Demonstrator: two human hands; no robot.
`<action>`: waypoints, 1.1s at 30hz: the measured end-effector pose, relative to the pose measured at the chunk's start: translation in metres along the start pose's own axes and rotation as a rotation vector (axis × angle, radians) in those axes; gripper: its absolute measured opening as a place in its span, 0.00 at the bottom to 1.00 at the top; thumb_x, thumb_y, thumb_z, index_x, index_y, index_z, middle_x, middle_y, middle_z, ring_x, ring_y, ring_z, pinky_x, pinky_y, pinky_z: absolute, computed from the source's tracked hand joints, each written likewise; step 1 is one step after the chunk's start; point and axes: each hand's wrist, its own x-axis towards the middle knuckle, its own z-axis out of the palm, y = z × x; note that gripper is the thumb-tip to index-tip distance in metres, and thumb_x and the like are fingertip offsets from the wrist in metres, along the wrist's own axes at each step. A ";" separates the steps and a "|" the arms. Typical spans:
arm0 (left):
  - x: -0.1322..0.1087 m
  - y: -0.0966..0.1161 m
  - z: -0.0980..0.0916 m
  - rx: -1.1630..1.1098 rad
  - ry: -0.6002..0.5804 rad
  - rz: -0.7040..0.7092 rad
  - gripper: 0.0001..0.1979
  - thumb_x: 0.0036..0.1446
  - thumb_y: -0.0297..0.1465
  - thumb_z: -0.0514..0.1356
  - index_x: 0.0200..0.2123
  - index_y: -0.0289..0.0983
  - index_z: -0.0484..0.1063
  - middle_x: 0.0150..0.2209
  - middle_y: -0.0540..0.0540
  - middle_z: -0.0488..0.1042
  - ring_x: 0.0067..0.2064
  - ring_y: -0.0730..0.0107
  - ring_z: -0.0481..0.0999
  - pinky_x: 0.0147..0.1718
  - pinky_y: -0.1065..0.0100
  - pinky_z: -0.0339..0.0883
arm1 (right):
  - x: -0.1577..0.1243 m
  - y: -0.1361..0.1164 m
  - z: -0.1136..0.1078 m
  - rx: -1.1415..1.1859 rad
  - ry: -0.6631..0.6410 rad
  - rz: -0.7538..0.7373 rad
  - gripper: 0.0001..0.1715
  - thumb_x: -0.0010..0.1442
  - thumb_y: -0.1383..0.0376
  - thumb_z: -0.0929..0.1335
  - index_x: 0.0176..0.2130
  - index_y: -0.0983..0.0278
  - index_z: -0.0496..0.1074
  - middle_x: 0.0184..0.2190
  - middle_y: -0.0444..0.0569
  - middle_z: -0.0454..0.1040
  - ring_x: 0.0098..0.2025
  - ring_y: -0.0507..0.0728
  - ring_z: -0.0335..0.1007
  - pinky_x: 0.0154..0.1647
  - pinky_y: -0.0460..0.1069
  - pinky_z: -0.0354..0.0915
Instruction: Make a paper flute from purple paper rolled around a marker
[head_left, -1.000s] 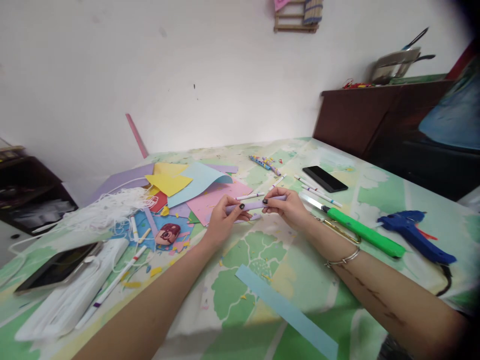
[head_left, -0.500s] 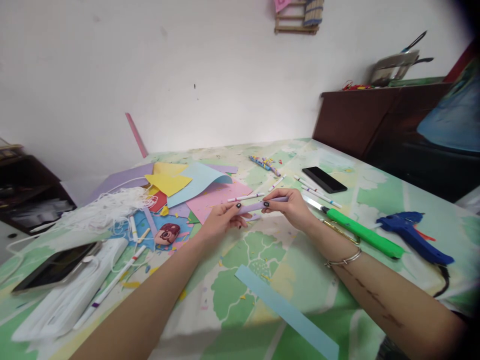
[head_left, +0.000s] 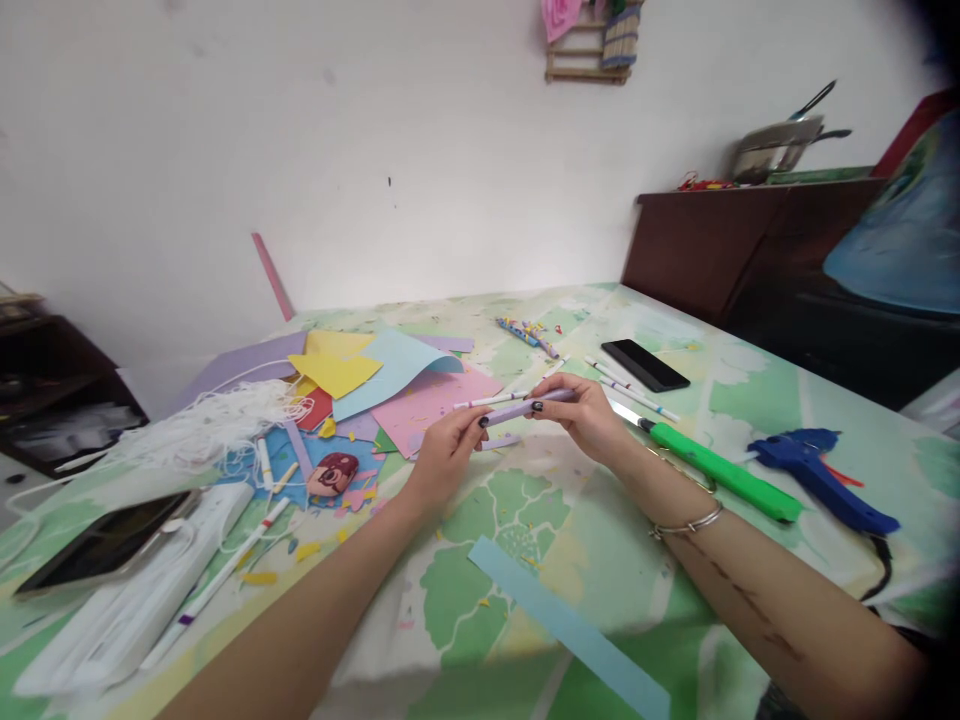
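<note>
Both hands hold a narrow purple paper strip (head_left: 517, 408) just above the table (head_left: 750, 400). My left hand (head_left: 444, 458) pinches its left end, fingers closed. My right hand (head_left: 582, 416) pinches the right end, thumb and fingers pressed on it. A white marker (head_left: 489, 401) lies on the pink paper (head_left: 431, 396) just behind the strip. A small purple scrap (head_left: 501, 441) lies under the hands.
Coloured paper sheets (head_left: 352, 372), white string (head_left: 202, 425) and a cartoon cutout (head_left: 333, 472) lie at left. A phone (head_left: 105, 545) sits near the left edge, another phone (head_left: 643, 364) at back right. Green cutter (head_left: 705, 466), blue glue gun (head_left: 817, 478), light blue strip (head_left: 562, 625).
Both hands have lifted the purple strip slightly and drawn closer together. The view has tilted a little; nothing else on the table moved.
</note>
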 end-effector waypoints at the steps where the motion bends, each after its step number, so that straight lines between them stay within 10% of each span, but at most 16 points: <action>1: -0.001 0.002 0.000 0.068 0.016 0.045 0.14 0.61 0.31 0.50 0.45 0.34 0.70 0.29 0.48 0.69 0.31 0.72 0.68 0.33 0.70 0.62 | 0.000 0.000 0.002 0.040 0.011 0.001 0.18 0.38 0.69 0.76 0.33 0.65 0.74 0.26 0.45 0.76 0.29 0.53 0.74 0.36 0.48 0.68; 5: -0.003 0.006 0.002 0.291 0.071 0.212 0.14 0.63 0.28 0.48 0.47 0.33 0.69 0.33 0.45 0.70 0.35 0.70 0.69 0.35 0.69 0.63 | -0.002 0.003 0.009 0.212 0.046 0.031 0.27 0.40 0.70 0.76 0.42 0.62 0.70 0.27 0.43 0.76 0.31 0.52 0.74 0.41 0.49 0.69; 17: -0.003 -0.006 0.010 0.541 0.122 0.472 0.17 0.64 0.27 0.47 0.54 0.35 0.63 0.36 0.42 0.71 0.39 0.68 0.71 0.38 0.67 0.67 | -0.002 0.014 0.016 0.310 0.020 0.152 0.11 0.44 0.66 0.75 0.31 0.67 0.75 0.31 0.48 0.78 0.32 0.52 0.75 0.41 0.46 0.71; 28: -0.003 0.002 0.012 0.195 0.056 0.031 0.11 0.52 0.25 0.58 0.39 0.37 0.76 0.32 0.48 0.78 0.28 0.72 0.73 0.28 0.71 0.67 | -0.001 0.016 0.016 0.079 0.064 0.100 0.22 0.36 0.59 0.78 0.30 0.66 0.73 0.25 0.47 0.77 0.28 0.54 0.74 0.33 0.49 0.71; 33: -0.003 0.001 0.014 0.288 -0.004 0.107 0.09 0.53 0.26 0.57 0.38 0.35 0.74 0.32 0.46 0.77 0.31 0.70 0.73 0.33 0.69 0.66 | -0.002 0.014 0.016 0.056 0.009 0.105 0.22 0.38 0.58 0.77 0.31 0.66 0.72 0.25 0.47 0.77 0.28 0.53 0.74 0.32 0.49 0.70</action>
